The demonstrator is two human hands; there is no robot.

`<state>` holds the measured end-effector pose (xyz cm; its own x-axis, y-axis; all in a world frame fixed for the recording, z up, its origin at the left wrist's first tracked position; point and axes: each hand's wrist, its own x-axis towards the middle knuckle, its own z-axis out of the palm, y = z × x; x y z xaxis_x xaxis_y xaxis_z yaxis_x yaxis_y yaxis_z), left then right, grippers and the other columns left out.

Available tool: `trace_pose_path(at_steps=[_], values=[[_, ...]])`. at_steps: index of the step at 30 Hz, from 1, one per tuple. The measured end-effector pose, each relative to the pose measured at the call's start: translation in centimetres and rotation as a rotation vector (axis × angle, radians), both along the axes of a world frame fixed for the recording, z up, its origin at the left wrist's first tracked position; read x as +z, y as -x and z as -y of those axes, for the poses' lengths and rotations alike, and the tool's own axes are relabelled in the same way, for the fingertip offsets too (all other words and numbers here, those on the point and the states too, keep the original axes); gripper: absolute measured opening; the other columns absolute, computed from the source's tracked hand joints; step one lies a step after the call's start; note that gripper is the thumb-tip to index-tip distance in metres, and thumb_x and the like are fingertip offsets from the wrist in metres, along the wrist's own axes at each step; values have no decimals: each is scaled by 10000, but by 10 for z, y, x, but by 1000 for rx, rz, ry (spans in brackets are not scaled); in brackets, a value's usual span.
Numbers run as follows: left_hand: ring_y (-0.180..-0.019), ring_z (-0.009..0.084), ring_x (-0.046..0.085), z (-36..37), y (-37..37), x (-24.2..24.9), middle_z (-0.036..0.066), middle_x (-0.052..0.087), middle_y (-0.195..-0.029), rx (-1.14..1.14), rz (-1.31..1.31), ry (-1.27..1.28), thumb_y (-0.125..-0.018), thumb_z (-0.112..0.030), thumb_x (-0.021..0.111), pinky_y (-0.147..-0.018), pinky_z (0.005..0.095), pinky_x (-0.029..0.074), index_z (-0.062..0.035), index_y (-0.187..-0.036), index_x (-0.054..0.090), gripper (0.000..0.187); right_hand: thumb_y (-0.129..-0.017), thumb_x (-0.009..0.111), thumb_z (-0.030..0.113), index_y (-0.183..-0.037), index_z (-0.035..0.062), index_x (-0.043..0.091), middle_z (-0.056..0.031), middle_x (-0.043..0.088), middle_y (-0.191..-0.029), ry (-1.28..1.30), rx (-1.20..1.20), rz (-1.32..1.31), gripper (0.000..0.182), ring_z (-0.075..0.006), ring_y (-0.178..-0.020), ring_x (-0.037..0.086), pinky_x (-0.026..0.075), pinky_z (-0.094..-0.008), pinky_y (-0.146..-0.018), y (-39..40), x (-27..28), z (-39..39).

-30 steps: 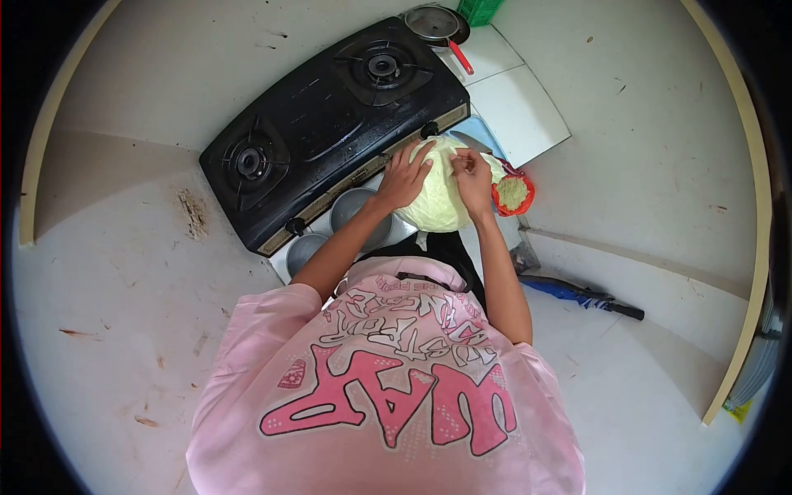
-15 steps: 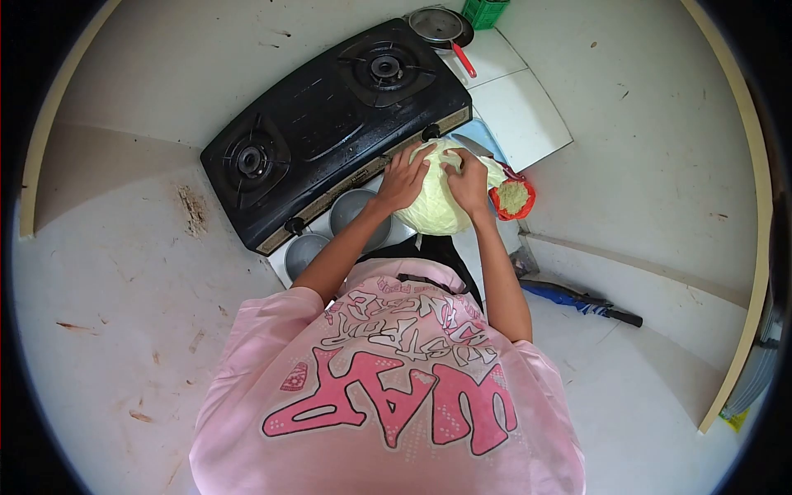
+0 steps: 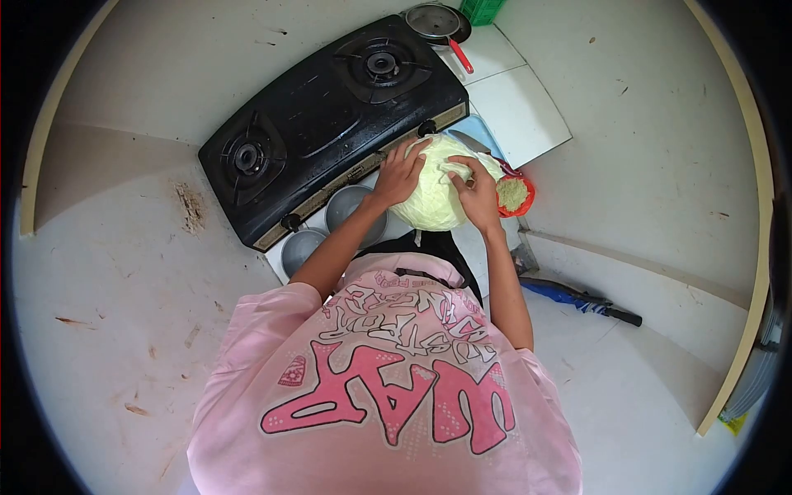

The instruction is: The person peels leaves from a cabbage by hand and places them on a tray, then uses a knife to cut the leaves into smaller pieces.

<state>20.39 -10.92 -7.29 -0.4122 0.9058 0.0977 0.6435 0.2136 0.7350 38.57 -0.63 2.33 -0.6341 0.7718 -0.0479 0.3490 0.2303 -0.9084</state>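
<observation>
A rounded, crinkled, pale yellow-green bundle that looks like a full plastic bag [image 3: 431, 202] sits at the counter's front edge, close to my body. Flat against its left side lies my left hand [image 3: 400, 175], fingers apart. With thumb and fingers my right hand [image 3: 477, 194] pinches a raised fold on the bag's upper right. What is inside the bag is hidden. Just right of that hand stands an open red bag [image 3: 517, 195] of small greenish grains. A knife blade [image 3: 469, 141] rests on a light-blue tray [image 3: 480, 126] behind it.
A black two-burner stove [image 3: 330, 115] stands behind the hands. Two grey metal bowls, one nearer [image 3: 304, 252] and one beside my left forearm [image 3: 345, 206], sit before it. A red-handled strainer [image 3: 433, 23] and green basket [image 3: 481, 10] are at the back. A blue umbrella [image 3: 577, 299] lies at right.
My right hand has shifted slightly right and lifted a fold of the bag between its fingers. My left hand stays on the bag's left side.
</observation>
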Motion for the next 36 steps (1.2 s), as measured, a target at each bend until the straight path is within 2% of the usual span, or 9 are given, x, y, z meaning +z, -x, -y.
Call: trace_pose_path(at_steps=[5,8,13,17,23,27,31,33,36], values=[[-1388,418,531,1,0,-2,172,523,-1567,10,-3,-15,-1151,-344,420,-1168,561,412,-241,-1598,520,469,-1008,740,45,-1294,72,749,-13,747,-1143,165,3,19,288,-71,-871,600,494,-246,-772,-10,10,4],[-1390,420,530,1,0,-2,177,521,-1567,6,-4,-16,-1151,-342,421,-1180,562,399,-242,-1600,517,470,-1024,728,36,-1324,55,729,-19,730,-1185,331,19,-197,301,-63,-926,610,499,-246,-796,-17,16,11],[-1396,422,524,0,1,-6,180,520,-1566,-4,-26,-31,-1151,-342,424,-1192,565,383,-243,-1604,510,472,-1017,724,42,-1316,53,724,-79,726,-1270,310,-72,-148,300,-114,-1069,634,507,-285,-936,-34,6,16],[-1400,428,525,2,0,2,221,538,-1534,-21,-77,-4,-1156,-261,405,-1183,513,405,-148,-1609,500,477,-1015,729,63,-1328,50,719,-96,728,-1268,424,-151,-275,313,-144,-1102,646,512,-326,-971,-40,1,26],[-1407,425,520,1,1,0,217,528,-1545,-28,-51,-10,-1156,-279,408,-1189,526,394,-168,-1613,495,479,-931,847,161,-1283,12,727,-197,731,-1227,-75,13,116,400,-306,-1094,710,535,-398,-982,-41,-2,41],[-1384,451,524,0,3,-8,201,507,-1575,-32,-22,-36,-1149,-329,431,-1185,567,394,-222,-1615,489,481,-849,883,164,-1155,1,731,-255,705,-1134,-208,-1,235,379,-455,-1065,689,546,-482,-948,-33,3,55],[-1424,404,508,0,1,0,226,540,-1526,-39,-69,4,-1160,-255,395,-1203,500,379,-132,-1619,486,484,-863,860,147,-1127,-3,716,-259,696,-1141,-188,-21,356,335,-486,-1054,688,553,-501,-920,-22,11,65],[-1377,437,532,-1,3,-5,221,526,-1546,-34,-43,-25,-1153,-303,423,-1184,550,393,-189,-1616,487,481,-874,840,137,-1145,-7,695,-259,676,-1183,-183,11,384,339,-502,-1030,685,558,-513,-911,-22,4,60],[-1404,422,516,0,5,-12,223,534,-1534,-51,-87,-44,-1156,-282,411,-1194,530,383,-158,-1616,485,482,-943,768,104,-1261,10,668,-210,703,-1254,-212,120,310,347,-409,-1015,731,574,-451,-890,-30,-7,47]])
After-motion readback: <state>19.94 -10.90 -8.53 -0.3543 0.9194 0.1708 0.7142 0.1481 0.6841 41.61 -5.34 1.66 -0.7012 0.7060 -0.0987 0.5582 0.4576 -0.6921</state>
